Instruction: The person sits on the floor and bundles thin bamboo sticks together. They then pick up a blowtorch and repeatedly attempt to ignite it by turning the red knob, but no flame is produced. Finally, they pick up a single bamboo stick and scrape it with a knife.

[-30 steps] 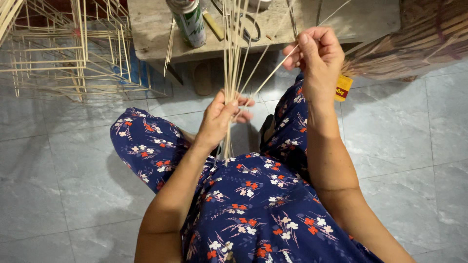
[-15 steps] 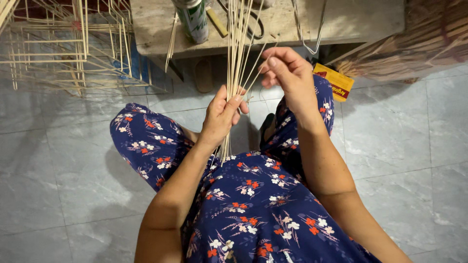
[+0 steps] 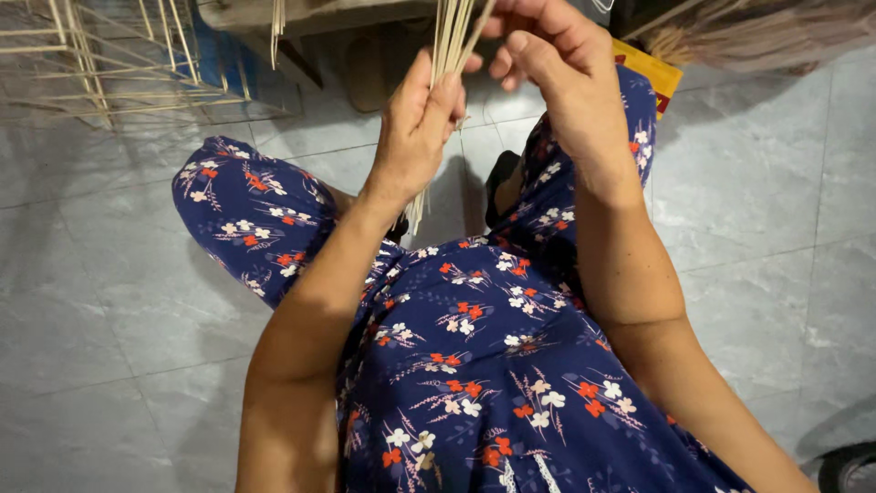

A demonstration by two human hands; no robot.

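My left hand is wrapped round a bundle of thin pale sticks, fingers pressed together on it; the bundle stands upright above my lap, its lower ends poking out below the palm; my right hand sits just right of the bundle, touching its upper part, thumb and forefinger pinching at the sticks there, other fingers loosely curled; behind the bundle, a low wooden bench; left of the bundle, a frame of pale sticks on the grey tiled floor; below the bundle, my blue flowered dress.
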